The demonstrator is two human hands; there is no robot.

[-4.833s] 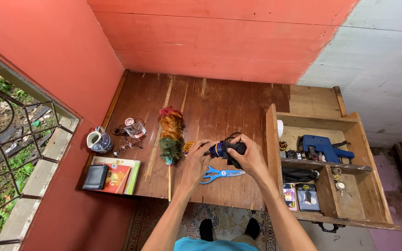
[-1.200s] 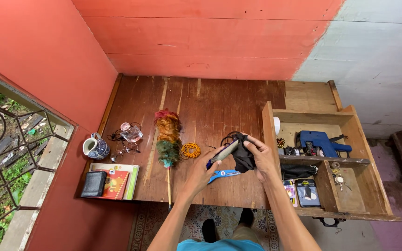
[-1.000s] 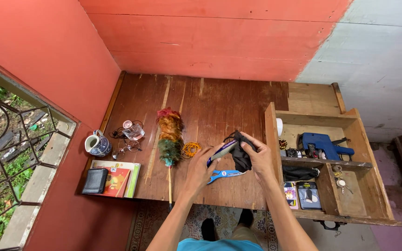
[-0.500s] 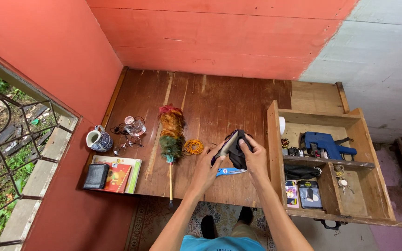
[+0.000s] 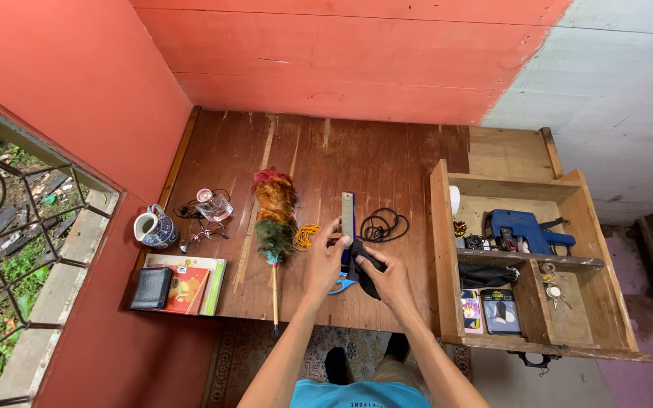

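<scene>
A grey metal ruler [image 5: 348, 214] lies lengthwise on the brown wooden table [image 5: 387, 162], pointing away from me. My left hand [image 5: 326, 259] pinches the ruler's near end with its fingertips. My right hand [image 5: 391, 276] is just to the right and grips a crumpled black cloth [image 5: 363, 266] against the tabletop. Blue-handled scissors [image 5: 341, 286] peek out under both hands. A looped black cord [image 5: 384, 224] lies right of the ruler, and a small coil of yellow bands [image 5: 305, 236] lies left of it.
A multicoloured feather duster [image 5: 273, 217] lies left of the hands. Further left are spectacles [image 5: 201, 239], a small glass dish [image 5: 214, 205], a patterned jug [image 5: 153, 227], books [image 5: 193, 274] and a black wallet [image 5: 151, 288]. A wooden compartment box [image 5: 441, 249] on the right holds a blue label gun [image 5: 524, 228], keys and packets.
The ruler, held up between both hands with the black cloth, has come down flat on the table. The black cord now lies uncovered beside it.
</scene>
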